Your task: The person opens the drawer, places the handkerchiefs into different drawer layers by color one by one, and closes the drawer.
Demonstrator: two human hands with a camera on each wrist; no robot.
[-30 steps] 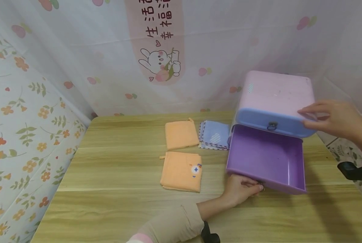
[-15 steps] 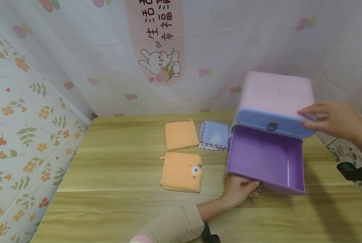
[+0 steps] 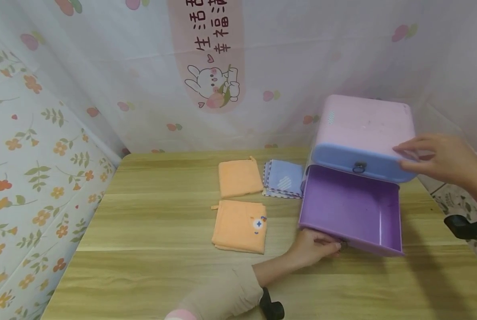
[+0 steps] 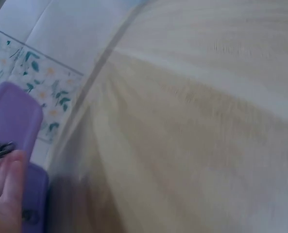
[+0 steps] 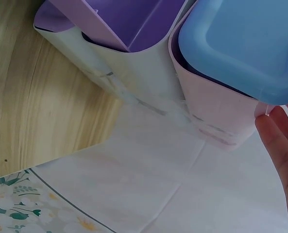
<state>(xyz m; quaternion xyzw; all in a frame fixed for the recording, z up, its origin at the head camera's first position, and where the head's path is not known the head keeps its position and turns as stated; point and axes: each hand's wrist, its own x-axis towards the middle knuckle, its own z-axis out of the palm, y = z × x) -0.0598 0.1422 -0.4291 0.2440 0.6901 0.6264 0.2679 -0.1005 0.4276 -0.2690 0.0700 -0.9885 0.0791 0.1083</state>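
The left hand (image 3: 312,250) pinches a partly hidden ring (image 4: 3,149) on the purple drawer (image 3: 350,209); the right hand (image 3: 446,156), fingers and thumb apart, touches the pink box (image 3: 366,124).

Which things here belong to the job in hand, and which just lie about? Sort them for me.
In the job:
left hand, holding the ring handle
purple drawer, open
right hand, touching the pink-topped drawer unit

Seemingly just lying about:
far orange cloth
near orange cloth
folded blue cloth

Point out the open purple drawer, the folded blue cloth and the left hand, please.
Open purple drawer (image 3: 348,204), head view: inner floor.
Folded blue cloth (image 3: 285,172), head view: upper face.
Left hand (image 3: 311,249), head view: middle of the hand.
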